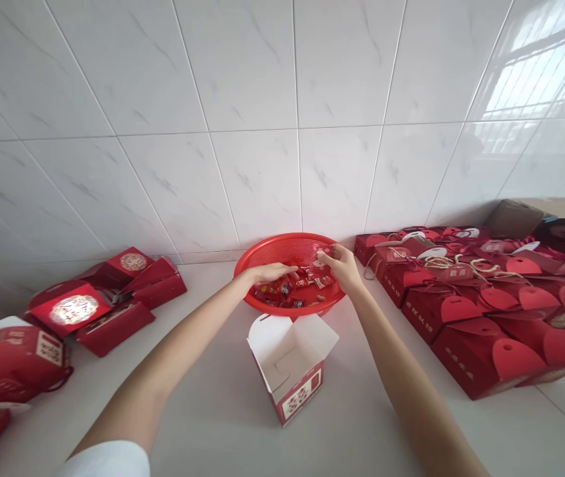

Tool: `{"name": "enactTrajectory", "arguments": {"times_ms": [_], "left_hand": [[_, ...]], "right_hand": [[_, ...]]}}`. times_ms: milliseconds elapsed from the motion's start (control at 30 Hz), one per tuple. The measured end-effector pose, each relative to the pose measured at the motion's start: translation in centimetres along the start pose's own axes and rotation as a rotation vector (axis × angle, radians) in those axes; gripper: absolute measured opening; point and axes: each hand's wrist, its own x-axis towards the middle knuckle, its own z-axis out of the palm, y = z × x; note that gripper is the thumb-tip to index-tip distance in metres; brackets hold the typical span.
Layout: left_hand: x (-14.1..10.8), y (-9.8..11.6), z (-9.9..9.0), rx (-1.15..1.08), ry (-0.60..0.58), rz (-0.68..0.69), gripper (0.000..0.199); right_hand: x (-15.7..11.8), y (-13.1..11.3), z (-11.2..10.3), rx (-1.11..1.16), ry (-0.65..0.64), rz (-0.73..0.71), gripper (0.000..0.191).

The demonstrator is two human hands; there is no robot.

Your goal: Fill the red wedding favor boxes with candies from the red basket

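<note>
A red plastic basket with perforated sides stands against the wall, with several wrapped candies inside, mostly in red wrappers. My left hand is over its left side, fingers stretched out just above the candies; nothing shows clearly in them. At the basket's right side my right hand pinches a pink-and-red candy packet between thumb and fingers. In front of the basket, between my forearms, an open red gift box stands upright, its white inside showing and its flaps spread. No candy is visible inside it.
Rows of closed red gift boxes with cord handles fill the right side. More red boxes lie in a loose pile at the left. A cardboard carton sits at the back right. The tiled wall bounds the white tabletop behind.
</note>
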Motion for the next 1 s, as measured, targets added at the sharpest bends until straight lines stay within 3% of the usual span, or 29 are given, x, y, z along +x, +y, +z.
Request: {"name": "enactTrajectory", "arguments": {"times_ms": [100,200,267,367,467,733,1000], "left_hand": [[-0.5,0.3,0.1,-0.035,-0.090,-0.105,0.045],[-0.5,0.4,0.1,0.092,-0.043,-0.073,0.032],[-0.4,0.5,0.1,0.150,-0.051,-0.033,0.037],[-0.5,0.5,0.3,0.283,-0.140,-0.052,0.041],[-1.2,0.5,0.6,0.474,-0.205,-0.121,0.026],[-2.1,-0.4,1.3,0.650,-0.088,-0.150,0.026],[-1.0,-1.8,0.6,0.549,0.000,-0.110,0.015]], "right_hand": [[0.1,0.1,0.0,0.010,0.000,0.002,0.035],[0.1,0.2,0.0,0.015,0.003,0.003,0.035],[0.2,0.2,0.0,0.015,0.004,0.008,0.034],[0.1,0.2,-0.1,0.010,0.000,0.010,0.033],[0.1,0.1,-0.1,0.001,-0.004,0.005,0.031],[0.2,0.2,0.0,-0.005,-0.006,-0.004,0.035],[0.1,0.2,0.0,-0.017,-0.004,-0.014,0.034]]}}
